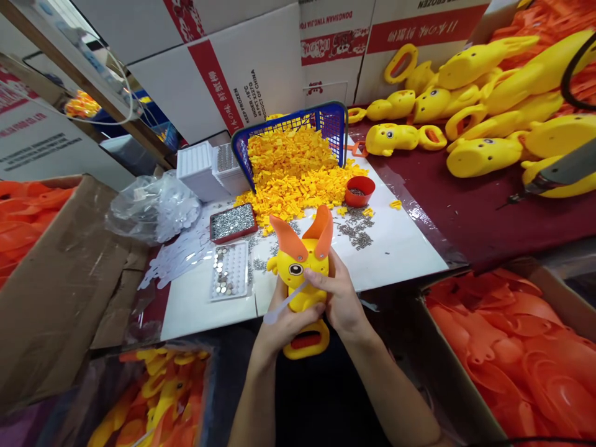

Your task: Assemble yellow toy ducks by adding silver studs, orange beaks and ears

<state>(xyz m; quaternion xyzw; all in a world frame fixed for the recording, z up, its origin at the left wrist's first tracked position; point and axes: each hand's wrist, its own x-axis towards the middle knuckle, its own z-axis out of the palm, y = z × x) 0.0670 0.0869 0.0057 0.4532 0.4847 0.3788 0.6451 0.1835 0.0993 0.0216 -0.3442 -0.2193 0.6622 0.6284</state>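
Between both hands, over the table's front edge, is a yellow plastic animal toy (305,301) with a printed eye, a loop handle at the bottom and two orange flaps (289,238) spread apart at its top. My left hand (286,328) is closed round its lower left side, the thumb lying across the body. Closed on the right side is my right hand (343,301), with its thumb by the eye. A translucent white plastic strip (286,303) slants across the toy's front, one end at my right thumb and the rounded end over my left hand. Some fingers are hidden behind the toy.
A tipped blue basket (347,133) spills small yellow parts (298,186). Nearby are a red cup (359,191) of screws, a tray of metal bits (233,222), a white cell tray (230,271) and a drill (565,166). Boxes of orange parts (512,347) flank the table.
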